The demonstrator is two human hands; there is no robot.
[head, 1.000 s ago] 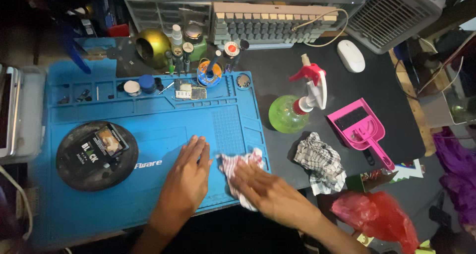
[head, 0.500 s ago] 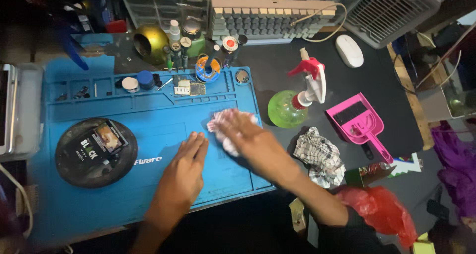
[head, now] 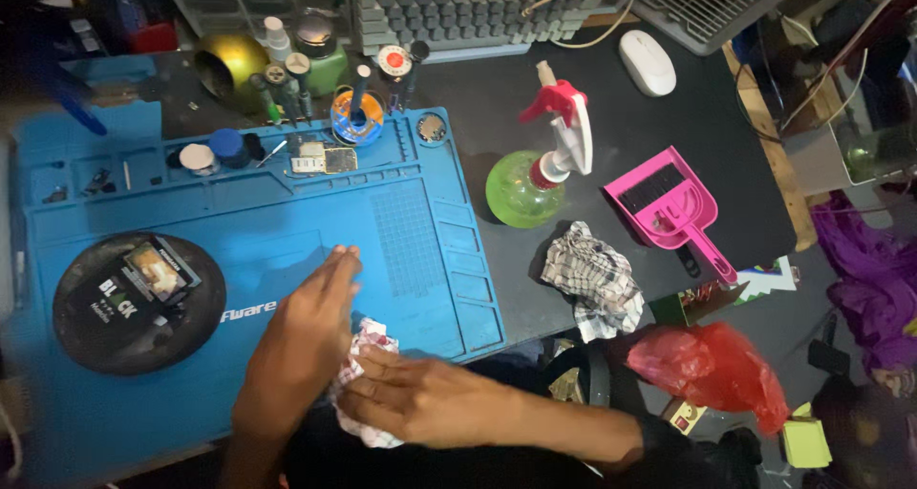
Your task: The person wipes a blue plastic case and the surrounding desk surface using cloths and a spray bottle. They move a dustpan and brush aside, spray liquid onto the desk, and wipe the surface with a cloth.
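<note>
The right hand (head: 430, 403) lies flat on a small crumpled cloth (head: 368, 386), fingers stretched and pressing it down on the near edge of the blue work mat (head: 287, 231). This is a flat press, not a closed grip. The left hand (head: 306, 341) rests open on the mat, just beside the cloth and touching it with the side of the palm; it holds nothing.

To wipe well, I judge that the right hand should keep the whole palm on the cloth, so the cloth does not roll up under the fingers. The left hand should hold the mat steady, because the mat may slide on the desk.

The cloth is white with red marks, wrinkled and bunched, mostly hidden under the right hand. Far from the hands, to the right, lie a checked rag (head: 592, 279) and a green spray bottle (head: 535, 179).
</note>
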